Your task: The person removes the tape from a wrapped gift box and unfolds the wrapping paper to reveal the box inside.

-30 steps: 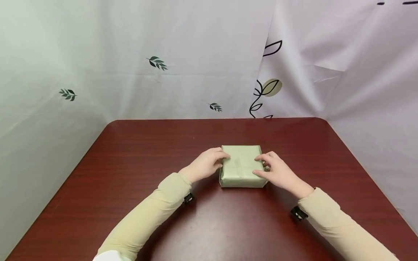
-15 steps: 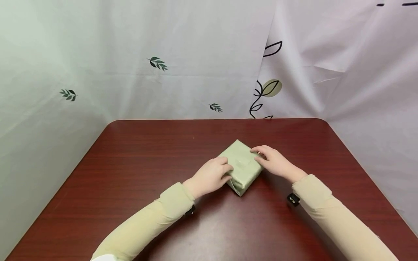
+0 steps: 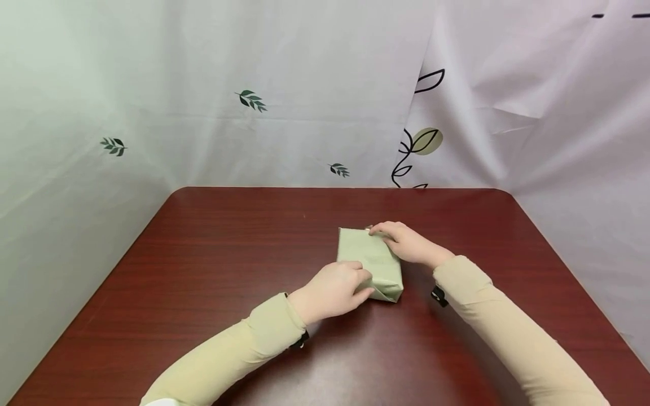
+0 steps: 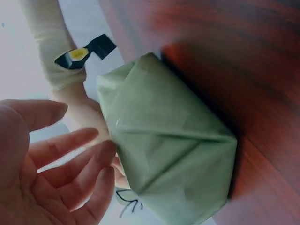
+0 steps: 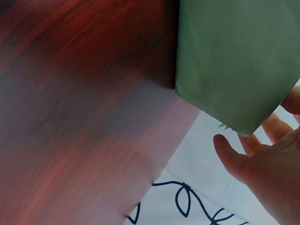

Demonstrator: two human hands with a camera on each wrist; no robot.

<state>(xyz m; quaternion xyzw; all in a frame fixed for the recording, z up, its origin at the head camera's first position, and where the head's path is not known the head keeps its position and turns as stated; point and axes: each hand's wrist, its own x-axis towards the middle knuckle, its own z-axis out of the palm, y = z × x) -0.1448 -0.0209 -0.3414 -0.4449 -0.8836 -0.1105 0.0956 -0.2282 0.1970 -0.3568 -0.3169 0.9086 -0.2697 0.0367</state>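
A box wrapped in pale green paper (image 3: 364,252) lies on the dark red table, its folded paper end (image 4: 173,154) showing in the left wrist view. My left hand (image 3: 335,288) is at the near left corner, fingertips touching the edge and thumb apart from the paper. Over the far right edge reaches my right hand (image 3: 412,243), its fingers loosely bent against the box. In the right wrist view, that thumb (image 5: 229,152) stands off from the box. Neither palm wraps around the box, and its underside is hidden.
The wood-grain table (image 3: 244,225) has rounded far corners. White cloth (image 3: 304,67) with leaf prints hangs behind and at both sides. A small black device sits under each wrist, one at the right cuff (image 3: 439,296).
The box has turned on the table, with its near end swinging rightward. My left hand has moved right and nearer to me; my right hand has moved left and farther away.
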